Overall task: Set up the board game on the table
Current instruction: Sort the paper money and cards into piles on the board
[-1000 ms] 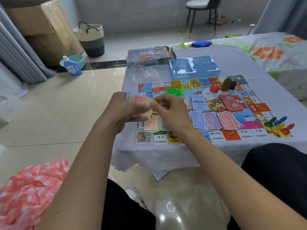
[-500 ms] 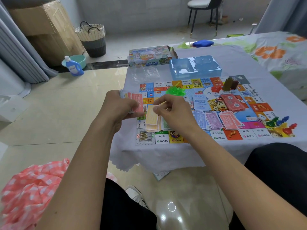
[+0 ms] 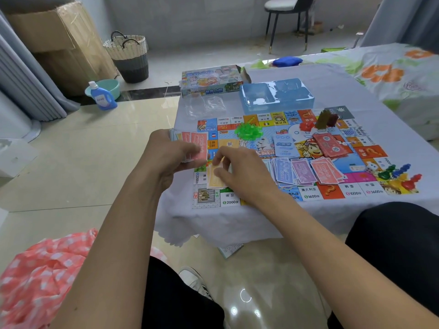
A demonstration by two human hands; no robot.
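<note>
Since half a second ago the right hand [image 3: 240,172] has come down from chest height onto the pale yellow stack of paper play-money notes [image 3: 215,178] at the near left of the colourful square game board [image 3: 285,153], its fingertips now pressing a yellow note flat there, thumb alongside; whether it is pinching the note or only pressing it I cannot tell. The left hand [image 3: 171,153] has hardly shifted, its fingers curled round a fanned wad of pink and blue paper notes [image 3: 192,144] held just above the board's left edge. Sorted blue, purple and pink note piles [image 3: 306,170] lie fanned along the near centre, with a heap of green plastic houses [image 3: 248,130] beyond. These notes look thin, light and floppy, likely to slide over each other and cling in pairs; best peeled off one at a time by a short edge, thumb on top, and set down flat so the stacks stay squared
</note>
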